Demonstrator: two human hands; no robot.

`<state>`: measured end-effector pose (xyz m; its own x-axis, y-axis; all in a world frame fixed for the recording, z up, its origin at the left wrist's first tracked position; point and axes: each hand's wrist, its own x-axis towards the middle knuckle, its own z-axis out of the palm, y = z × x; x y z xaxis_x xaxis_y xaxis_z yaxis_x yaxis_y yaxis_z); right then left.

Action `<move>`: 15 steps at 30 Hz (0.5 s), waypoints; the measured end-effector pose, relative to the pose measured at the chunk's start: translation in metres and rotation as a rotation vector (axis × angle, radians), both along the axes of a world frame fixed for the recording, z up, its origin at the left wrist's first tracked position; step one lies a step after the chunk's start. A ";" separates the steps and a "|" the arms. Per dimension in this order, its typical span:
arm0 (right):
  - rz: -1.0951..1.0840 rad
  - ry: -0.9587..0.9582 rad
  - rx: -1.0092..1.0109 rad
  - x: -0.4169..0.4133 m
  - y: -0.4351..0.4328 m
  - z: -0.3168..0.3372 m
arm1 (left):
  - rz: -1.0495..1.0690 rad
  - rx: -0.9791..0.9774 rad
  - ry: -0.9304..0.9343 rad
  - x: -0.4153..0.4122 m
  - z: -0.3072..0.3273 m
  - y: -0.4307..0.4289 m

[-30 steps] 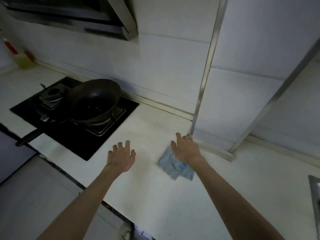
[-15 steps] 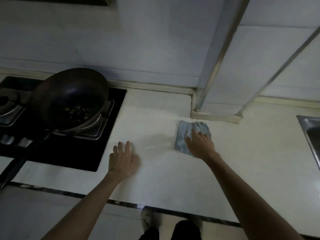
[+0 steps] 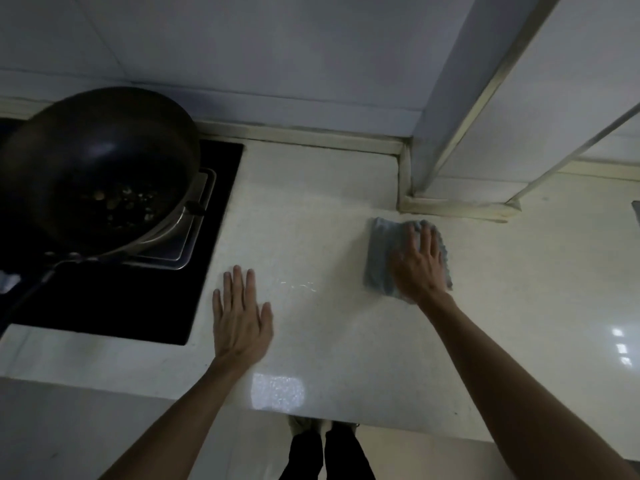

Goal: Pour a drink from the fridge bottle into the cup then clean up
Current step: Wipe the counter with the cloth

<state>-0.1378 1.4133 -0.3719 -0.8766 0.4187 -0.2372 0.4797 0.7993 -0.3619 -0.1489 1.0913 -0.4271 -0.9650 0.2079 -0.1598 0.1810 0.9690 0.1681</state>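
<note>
A small grey-blue cloth [image 3: 379, 258] lies flat on the white countertop [image 3: 329, 341], close to the foot of a wall column. My right hand [image 3: 417, 266] presses palm-down on the cloth with fingers spread, covering its right half. My left hand [image 3: 240, 318] rests flat on the bare counter just right of the hob, fingers apart, holding nothing. A few small wet streaks [image 3: 299, 287] glint on the counter between the two hands. No bottle or cup is in view.
A dark wok [image 3: 97, 168] with food bits sits on the black gas hob [image 3: 138, 299] at the left, its handle pointing toward the counter's front-left. A tiled wall column [image 3: 460, 133] rises behind the cloth. A sink edge [image 3: 636, 213] shows at far right.
The view has tilted down and drawn closer to the counter. My right hand has settled flatter over the cloth near the column; my left hand now lies flat on the counter.
</note>
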 end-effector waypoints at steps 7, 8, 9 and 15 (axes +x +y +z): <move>-0.022 -0.053 0.129 -0.005 0.000 -0.048 | 0.003 -0.009 0.017 0.000 -0.003 -0.002; -0.019 -0.058 0.136 -0.005 -0.001 -0.049 | 0.004 -0.009 0.020 0.000 -0.003 -0.001; -0.009 -0.066 0.137 -0.006 -0.002 -0.050 | 0.005 -0.013 0.019 0.000 -0.003 -0.002; 0.242 -0.033 0.116 -0.028 -0.031 -0.055 | 0.011 0.012 0.023 0.000 -0.002 -0.001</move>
